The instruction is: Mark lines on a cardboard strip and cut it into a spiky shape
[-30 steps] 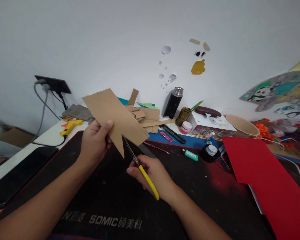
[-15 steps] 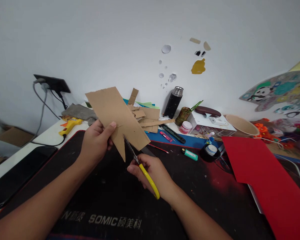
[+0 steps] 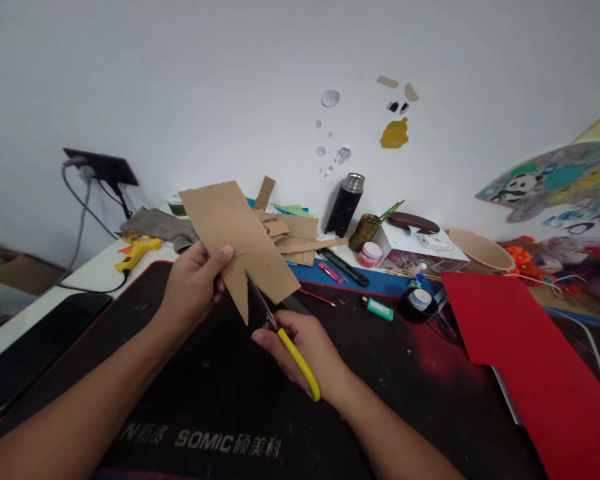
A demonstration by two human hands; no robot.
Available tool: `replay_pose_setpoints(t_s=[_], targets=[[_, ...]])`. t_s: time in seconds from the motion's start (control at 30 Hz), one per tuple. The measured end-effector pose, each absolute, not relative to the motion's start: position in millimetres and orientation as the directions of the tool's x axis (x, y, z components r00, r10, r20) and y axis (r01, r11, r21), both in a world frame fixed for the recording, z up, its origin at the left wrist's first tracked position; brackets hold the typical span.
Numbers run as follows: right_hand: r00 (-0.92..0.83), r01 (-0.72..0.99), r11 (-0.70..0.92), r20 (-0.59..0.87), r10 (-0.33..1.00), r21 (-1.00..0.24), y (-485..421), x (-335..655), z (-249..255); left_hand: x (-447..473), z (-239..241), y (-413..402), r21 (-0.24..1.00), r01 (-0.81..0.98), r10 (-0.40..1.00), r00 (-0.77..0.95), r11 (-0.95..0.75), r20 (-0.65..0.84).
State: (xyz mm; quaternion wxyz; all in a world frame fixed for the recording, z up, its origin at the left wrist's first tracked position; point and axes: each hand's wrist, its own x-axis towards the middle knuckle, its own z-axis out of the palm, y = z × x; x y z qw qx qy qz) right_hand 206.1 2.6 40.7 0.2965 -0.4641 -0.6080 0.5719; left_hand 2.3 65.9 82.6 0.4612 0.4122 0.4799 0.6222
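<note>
My left hand (image 3: pixel 197 277) pinches the left edge of a flat brown piece of cardboard (image 3: pixel 230 220), thumb on top. The cardboard is held tilted above a black desk mat (image 3: pixel 205 380), and a slit splits its lower edge, leaving a pointed flap on the left. In my right hand (image 3: pixel 305 343) is a pair of scissors (image 3: pixel 295 360) with yellow handles. Their blades lie in the slit, with the tips at its upper end. My right fingers are closed round the handles and partly hidden behind them.
Behind the cardboard lies a pile of cardboard scraps (image 3: pixel 295 230). A black thermos (image 3: pixel 346 203), a pink-lidded jar (image 3: pixel 370 254) and a utility knife (image 3: pixel 347 268) stand or lie nearby. A yellow glue gun (image 3: pixel 139 255) and a phone (image 3: pixel 45 353) are on the left, red sheet (image 3: pixel 520 347) on the right.
The cardboard has turned slightly, its upper end shifting right and down. Both hands keep their holds, and the scissors stay in the slit. The view has shifted a little.
</note>
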Motion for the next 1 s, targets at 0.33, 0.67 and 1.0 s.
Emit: replay_pose_setpoints(t_s=[0.33,0.67,1.0], targets=[[-0.365,0.346,0.073,-0.062,0.929,-0.935,3.9,202.4,44.5,-2.3,85.0,68.2,0.963,-0.166,0.934,-0.325,-0.213,0.151],[-0.396,0.340,0.144,-0.002,0.918,-0.929,3.0,203.3,41.2,-9.2,89.4,74.5,0.909,-0.344,0.934,-0.340,-0.236,0.113],[-0.372,0.302,0.132,0.010,0.928,-0.944,3.7,203.0,39.5,5.6,83.4,70.5,0.894,-0.441,0.965,-0.260,-0.085,-0.036]])
